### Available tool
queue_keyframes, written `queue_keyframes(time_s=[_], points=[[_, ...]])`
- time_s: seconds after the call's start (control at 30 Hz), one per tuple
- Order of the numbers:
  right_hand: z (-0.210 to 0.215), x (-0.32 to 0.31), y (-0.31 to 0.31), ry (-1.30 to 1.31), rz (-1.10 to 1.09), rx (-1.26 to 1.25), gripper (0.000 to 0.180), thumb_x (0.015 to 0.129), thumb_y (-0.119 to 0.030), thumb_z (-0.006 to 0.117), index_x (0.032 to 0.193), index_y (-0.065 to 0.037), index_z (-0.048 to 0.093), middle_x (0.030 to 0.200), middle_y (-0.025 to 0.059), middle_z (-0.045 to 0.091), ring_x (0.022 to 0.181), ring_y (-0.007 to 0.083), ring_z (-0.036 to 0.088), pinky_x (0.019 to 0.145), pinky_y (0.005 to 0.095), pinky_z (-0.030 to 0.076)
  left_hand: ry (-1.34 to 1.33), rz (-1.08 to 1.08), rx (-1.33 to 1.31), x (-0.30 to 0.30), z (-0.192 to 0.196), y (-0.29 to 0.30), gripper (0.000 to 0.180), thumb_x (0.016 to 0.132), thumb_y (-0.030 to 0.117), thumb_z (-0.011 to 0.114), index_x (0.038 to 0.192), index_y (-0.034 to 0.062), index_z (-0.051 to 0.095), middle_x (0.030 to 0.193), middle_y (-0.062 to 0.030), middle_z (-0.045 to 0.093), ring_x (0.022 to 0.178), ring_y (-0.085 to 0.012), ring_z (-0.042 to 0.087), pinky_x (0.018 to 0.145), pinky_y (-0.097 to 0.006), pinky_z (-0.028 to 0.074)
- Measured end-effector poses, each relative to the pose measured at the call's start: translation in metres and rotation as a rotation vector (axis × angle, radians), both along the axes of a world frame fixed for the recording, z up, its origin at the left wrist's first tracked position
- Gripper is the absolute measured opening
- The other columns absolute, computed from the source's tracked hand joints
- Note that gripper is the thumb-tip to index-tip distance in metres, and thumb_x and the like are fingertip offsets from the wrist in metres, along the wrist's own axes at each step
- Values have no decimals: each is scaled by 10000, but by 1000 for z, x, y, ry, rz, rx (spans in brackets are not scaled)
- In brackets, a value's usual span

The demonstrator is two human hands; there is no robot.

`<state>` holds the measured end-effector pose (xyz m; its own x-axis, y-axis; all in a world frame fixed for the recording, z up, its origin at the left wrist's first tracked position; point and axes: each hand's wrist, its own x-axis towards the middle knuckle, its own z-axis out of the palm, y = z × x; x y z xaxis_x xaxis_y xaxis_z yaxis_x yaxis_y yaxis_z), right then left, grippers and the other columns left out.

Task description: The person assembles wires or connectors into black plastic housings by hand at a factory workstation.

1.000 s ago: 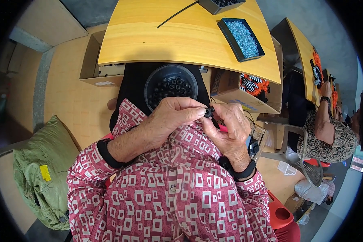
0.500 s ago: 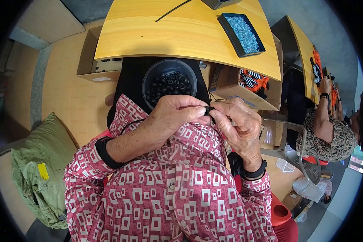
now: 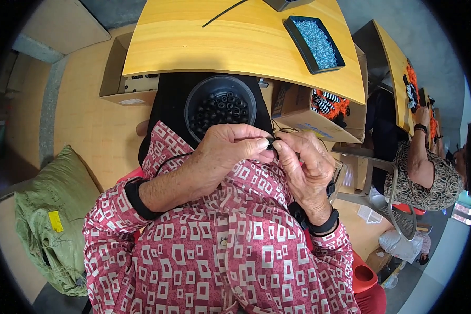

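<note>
Above my lap, my left hand (image 3: 221,152) and my right hand (image 3: 307,165) meet, each closed in a pinch. A small black ring-like piece (image 3: 270,143) shows between the fingertips of both; its finer shape is partly covered by them. A thin black cord (image 3: 170,158) passes behind my left wrist, and its far end is hidden. Just beyond my hands, a dark round bowl (image 3: 251,102) rests on my lap against the table edge. Many small black rings (image 3: 225,104) lie loose in it.
The yellow table (image 3: 209,52) holds a black tray (image 3: 301,49) of clear bluish bits and a black rod (image 3: 222,14). Open cardboard boxes (image 3: 293,104) stand beneath both sides. A green sack (image 3: 57,209) leans at left. A co-worker (image 3: 421,167) sits at right near a metal-framed chair (image 3: 374,162).
My right hand has shifted slightly left and its wrist has turned inward, fingers still at the black piece. My left hand stays nearly in place.
</note>
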<state>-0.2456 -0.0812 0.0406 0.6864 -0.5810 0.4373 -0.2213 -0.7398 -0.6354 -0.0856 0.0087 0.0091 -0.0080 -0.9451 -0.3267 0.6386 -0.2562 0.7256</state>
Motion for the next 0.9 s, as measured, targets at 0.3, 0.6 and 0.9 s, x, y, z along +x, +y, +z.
queue_keyframes(time_s=[0.3, 0.6, 0.9], points=[[-19, -1, 8, -12, -36, -90, 398, 691, -23, 783, 1061, 11, 640, 831, 95, 638, 721, 207, 605, 651, 308, 475, 114, 15, 19, 1, -2, -2, 221, 915, 123, 608, 1088, -13, 625, 957, -52, 651, 865, -88, 610, 785, -208, 497], [-19, 6, 0, 40, -34, -219, 383, 672, -65, 788, 1018, 6, 642, 794, 77, 625, 708, 217, 600, 668, 330, 463, 120, 16, 45, 2, -5, -5, 170, 923, 119, 599, 1048, 14, 645, 787, 38, 572, 683, -19, 464, 631, -177, 405], [-9, 6, -7, 170, 103, -288, 333, 698, -93, 763, 987, 10, 635, 796, 89, 614, 728, 237, 602, 645, 354, 439, -86, -40, 68, 13, -2, -9, 201, 897, 160, 640, 1027, 9, 667, 853, 19, 627, 761, -33, 529, 712, -177, 439]])
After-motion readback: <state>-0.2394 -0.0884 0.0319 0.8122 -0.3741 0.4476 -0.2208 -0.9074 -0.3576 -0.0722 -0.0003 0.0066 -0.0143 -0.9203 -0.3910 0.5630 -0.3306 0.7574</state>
